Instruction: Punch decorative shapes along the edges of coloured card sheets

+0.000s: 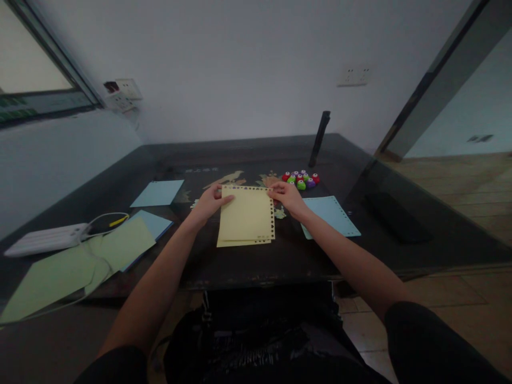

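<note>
A sheet of yellow paper (246, 216) with small shapes punched along its top and right edges is held up by its upper corners. My left hand (210, 201) pinches the upper left corner, thumb on the front face. The upper right corner is gripped by my right hand (287, 196). Behind it, a second yellow sheet (224, 244) shows along the bottom edge. Just beyond my right hand sits a cluster of small craft punches (301, 180) in red, green and purple. A blue punched sheet (330, 216) lies partly under my right forearm.
On the left are a blue sheet (158, 193), green sheets (124, 242) and a white power strip (46, 239) with a loose cable. A black upright post (319, 140) stands at the back. A dark flat object (396, 217) lies at the right of the black table (240, 266).
</note>
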